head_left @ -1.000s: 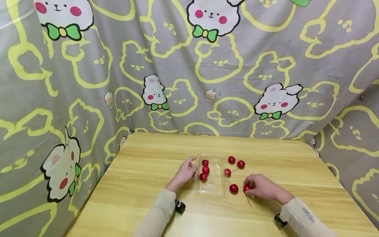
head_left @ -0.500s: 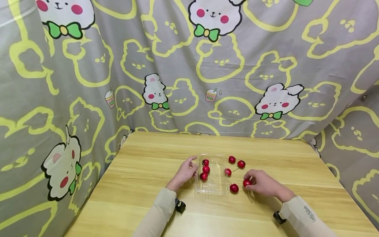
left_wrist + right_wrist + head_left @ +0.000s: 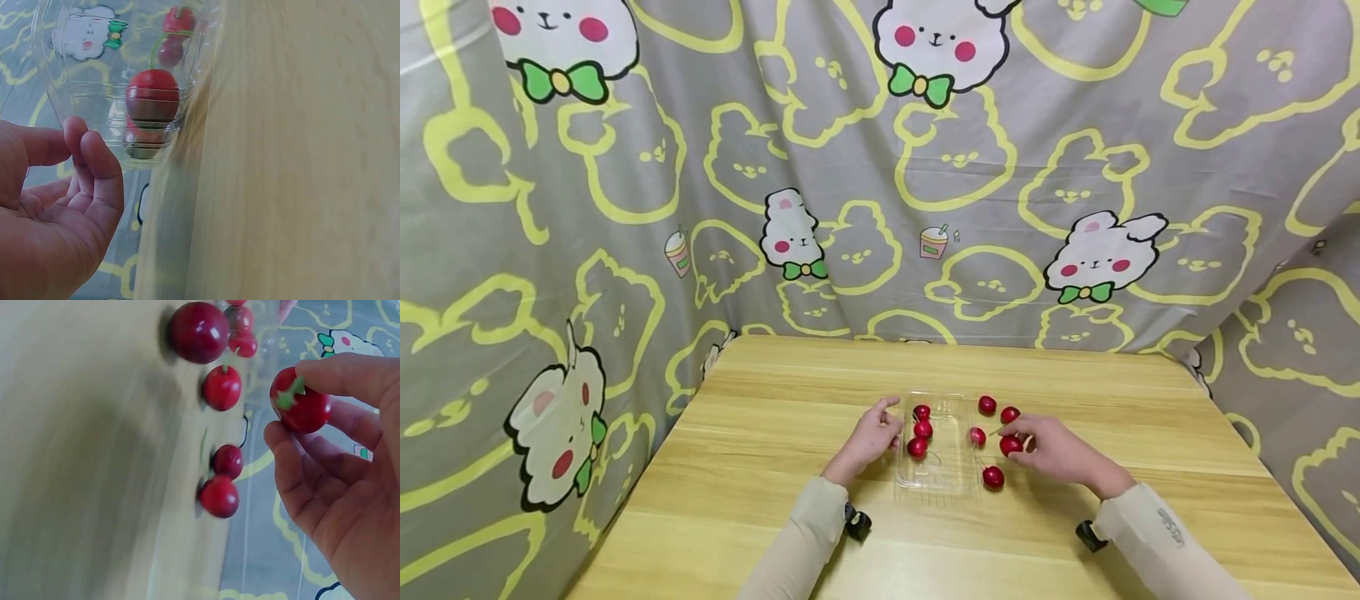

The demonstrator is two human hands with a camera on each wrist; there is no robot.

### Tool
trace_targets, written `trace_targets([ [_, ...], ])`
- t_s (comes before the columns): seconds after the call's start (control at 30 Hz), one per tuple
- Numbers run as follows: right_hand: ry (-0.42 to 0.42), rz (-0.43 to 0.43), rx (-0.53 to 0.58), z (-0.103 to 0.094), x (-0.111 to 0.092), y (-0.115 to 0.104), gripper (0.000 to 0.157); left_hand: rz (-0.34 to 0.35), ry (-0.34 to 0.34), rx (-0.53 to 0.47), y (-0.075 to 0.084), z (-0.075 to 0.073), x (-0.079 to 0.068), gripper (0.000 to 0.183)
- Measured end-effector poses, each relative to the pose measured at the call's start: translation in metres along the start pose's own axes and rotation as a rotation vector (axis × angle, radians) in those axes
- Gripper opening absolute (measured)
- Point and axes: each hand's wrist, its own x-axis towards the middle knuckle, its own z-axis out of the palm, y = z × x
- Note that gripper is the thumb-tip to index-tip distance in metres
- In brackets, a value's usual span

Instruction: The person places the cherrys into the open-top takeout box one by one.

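My right hand (image 3: 1062, 450) pinches a red cherry (image 3: 1011, 447) between thumb and fingers. Its green stem (image 3: 290, 394) faces the right wrist camera. To the left lies a clear plastic box (image 3: 953, 446) with three cherries (image 3: 922, 429) in a row along its left side. My left hand (image 3: 871, 432) is at that side, its thumb and a bent fingertip meeting at the rim in the left wrist view. Loose on the wood lie a near cherry (image 3: 993, 477), one cherry (image 3: 977, 437) against the box's right wall, and two cherries (image 3: 987, 406) farther back.
The wooden table (image 3: 790, 367) runs back to a grey patterned curtain (image 3: 850, 167), which also hangs at the left and right. A black band device (image 3: 857, 522) is on the left wrist, with another black device (image 3: 1091, 536) on the right wrist.
My right hand has carried the pinched cherry left and back, closer to the box and the farther cherries. The left hand and the box have stayed put.
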Motion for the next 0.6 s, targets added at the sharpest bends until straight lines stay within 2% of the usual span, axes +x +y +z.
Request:
trace_targets([
  [0.17, 0.003, -0.023, 0.039, -0.001, 0.013, -0.013, 0.027, -0.001, -0.001, -0.007, 0.0, 0.0, 0.0, 0.052],
  [0.27, 0.008, -0.058, 0.023, 0.002, 0.021, -0.02, 0.024, 0.002, 0.002, -0.004, 0.0, 0.0, 0.0, 0.052],
  [0.47, -0.031, -0.114, -0.007, 0.011, 0.037, -0.031, 0.024, 0.01, 0.0, 0.011, -0.001, 0.0, 0.0, 0.052],
  [0.6, -0.067, -0.12, 0.027, 0.018, 0.046, -0.037, 0.028, 0.004, -0.002, 0.008, -0.001, 0.0, 0.0, 0.052],
])
